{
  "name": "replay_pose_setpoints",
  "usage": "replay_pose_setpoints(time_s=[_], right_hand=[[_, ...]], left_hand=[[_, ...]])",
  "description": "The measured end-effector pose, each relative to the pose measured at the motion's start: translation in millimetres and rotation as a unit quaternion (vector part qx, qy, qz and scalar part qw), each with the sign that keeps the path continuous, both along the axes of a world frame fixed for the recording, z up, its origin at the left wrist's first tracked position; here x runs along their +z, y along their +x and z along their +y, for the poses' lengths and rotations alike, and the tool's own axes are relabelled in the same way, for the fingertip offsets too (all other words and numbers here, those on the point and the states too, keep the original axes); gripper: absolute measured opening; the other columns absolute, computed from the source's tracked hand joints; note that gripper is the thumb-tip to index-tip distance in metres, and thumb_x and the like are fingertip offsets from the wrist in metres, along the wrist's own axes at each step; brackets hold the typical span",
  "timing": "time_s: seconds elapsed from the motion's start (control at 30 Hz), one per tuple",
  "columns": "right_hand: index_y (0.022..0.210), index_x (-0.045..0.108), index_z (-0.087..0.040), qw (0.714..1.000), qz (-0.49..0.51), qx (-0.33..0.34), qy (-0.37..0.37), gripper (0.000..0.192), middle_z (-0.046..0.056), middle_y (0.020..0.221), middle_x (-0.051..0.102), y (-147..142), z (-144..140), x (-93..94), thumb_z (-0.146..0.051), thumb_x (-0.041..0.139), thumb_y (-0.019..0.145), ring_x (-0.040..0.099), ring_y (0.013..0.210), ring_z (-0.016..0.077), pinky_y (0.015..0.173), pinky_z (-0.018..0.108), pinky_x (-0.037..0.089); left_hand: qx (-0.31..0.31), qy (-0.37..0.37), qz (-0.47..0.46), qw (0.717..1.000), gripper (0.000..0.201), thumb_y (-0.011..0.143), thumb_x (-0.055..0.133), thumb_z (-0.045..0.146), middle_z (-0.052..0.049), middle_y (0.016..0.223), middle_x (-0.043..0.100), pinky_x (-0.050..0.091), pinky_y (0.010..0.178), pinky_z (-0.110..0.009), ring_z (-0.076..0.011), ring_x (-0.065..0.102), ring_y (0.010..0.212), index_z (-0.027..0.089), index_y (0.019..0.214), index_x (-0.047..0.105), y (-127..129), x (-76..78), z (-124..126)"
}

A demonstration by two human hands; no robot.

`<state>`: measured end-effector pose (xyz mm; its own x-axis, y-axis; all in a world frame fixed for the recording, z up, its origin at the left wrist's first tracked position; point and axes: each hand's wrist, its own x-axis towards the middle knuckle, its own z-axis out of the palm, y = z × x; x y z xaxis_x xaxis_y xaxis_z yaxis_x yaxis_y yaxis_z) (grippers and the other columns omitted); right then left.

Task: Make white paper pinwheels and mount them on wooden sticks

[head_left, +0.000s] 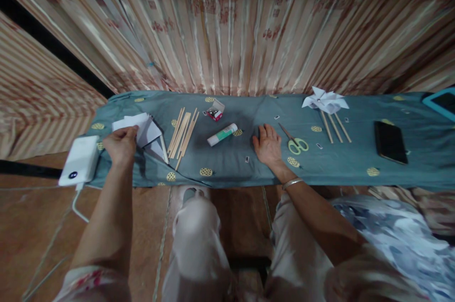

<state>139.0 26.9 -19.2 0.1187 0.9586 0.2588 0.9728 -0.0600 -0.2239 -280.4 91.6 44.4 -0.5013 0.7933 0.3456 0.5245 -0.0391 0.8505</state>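
Hands: left hand [121, 144] pinches white paper [137, 127], right hand [267, 144] rests spread beside scissors [295, 142].

You won't find any words, numbers or brand names you can read here. The glue stick [222, 134] has a green band with no legible lettering, the small box [215, 111] shows red and white print too small to make out, and the curtain [227, 22] carries reddish marks too blurred to read.
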Motion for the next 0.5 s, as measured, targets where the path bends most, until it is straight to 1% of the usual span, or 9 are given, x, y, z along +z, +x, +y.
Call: replay_pose_setpoints(time_s=[0.07,0.13,0.27,0.33,0.4,0.43,0.47,0.5], right_hand=[[0.141,0.047,-0.006,1.000,-0.003,-0.001,-0.004,0.053,0.023,0.149,0.048,-0.3,-0.3,0.7,-0.035,0.037,0.098,0.040,0.137,0.0359,0.105,0.050,0.035],[0.142,0.047,-0.006,1.000,-0.008,-0.001,-0.008,0.053,0.023,0.149,0.047,-0.5,-0.5,1.4,-0.035,0.037,0.099,0.040,0.138,0.0352,0.105,0.049,0.035],[0.141,0.047,-0.005,1.000,-0.005,-0.001,-0.006,0.053,0.023,0.150,0.047,-0.7,-0.7,1.9,-0.035,0.036,0.099,0.040,0.138,0.0352,0.105,0.049,0.035],[0.141,0.047,-0.005,1.000,0.003,0.000,-0.004,0.053,0.024,0.149,0.047,-0.9,-0.7,1.8,-0.035,0.036,0.098,0.040,0.138,0.0355,0.104,0.049,0.035],[0.141,0.048,-0.004,1.000,0.010,0.001,-0.005,0.053,0.024,0.150,0.047,-1.3,-0.5,1.8,-0.034,0.037,0.098,0.039,0.138,0.0358,0.104,0.050,0.035],[0.141,0.048,-0.004,1.000,0.014,0.001,-0.005,0.053,0.025,0.150,0.046,-1.4,-0.3,1.8,-0.034,0.037,0.098,0.039,0.138,0.0358,0.105,0.050,0.035],[0.141,0.048,-0.004,1.000,0.018,0.001,-0.004,0.053,0.025,0.150,0.046,-1.6,-0.1,2.0,-0.034,0.037,0.098,0.039,0.138,0.0359,0.105,0.051,0.035],[0.140,0.048,-0.004,1.000,0.024,0.001,-0.002,0.053,0.025,0.150,0.046,-1.5,0.1,2.2,-0.034,0.038,0.098,0.039,0.138,0.0359,0.105,0.051,0.035]], left_hand=[[0.040,0.005,-0.052,0.998,0.016,0.069,0.069,0.006,0.010,0.040,0.046,0.029,0.042,-0.021,-0.0072,0.037,0.041,0.013,0.058,0.059,2.9,9.6,-2.7],[0.068,0.019,-0.094,0.993,0.017,0.067,0.067,0.000,0.010,0.044,0.048,0.032,0.047,-0.020,-0.0064,0.039,0.044,0.012,0.059,0.059,7.7,21.1,-6.2],[0.079,0.066,-0.147,0.984,0.020,0.069,0.063,-0.003,0.010,0.046,0.046,0.035,0.054,-0.020,-0.0056,0.040,0.048,0.012,0.058,0.056,21.3,44.8,-15.6],[0.047,0.121,-0.186,0.974,0.017,0.067,0.065,-0.001,0.008,0.047,0.049,0.036,0.055,-0.020,-0.0058,0.042,0.049,0.011,0.057,0.058,32.9,56.1,-22.1],[0.008,0.159,-0.230,0.960,0.017,0.067,0.069,0.006,0.007,0.047,0.050,0.037,0.053,-0.020,-0.0060,0.042,0.047,0.011,0.056,0.058,50.6,66.3,-30.4],[-0.016,0.166,-0.254,0.953,0.015,0.066,0.071,0.009,0.007,0.047,0.052,0.037,0.051,-0.020,-0.0058,0.042,0.047,0.011,0.057,0.060,62.1,70.6,-35.0],[-0.025,0.170,-0.287,0.942,0.013,0.065,0.073,0.012,0.007,0.046,0.051,0.036,0.048,-0.019,-0.0055,0.040,0.044,0.012,0.059,0.062,75.1,74.1,-40.0],[-0.051,0.154,-0.323,0.932,0.013,0.064,0.076,0.016,0.007,0.045,0.051,0.036,0.047,-0.019,-0.0053,0.040,0.043,0.012,0.062,0.064,89.3,76.5,-44.9]])
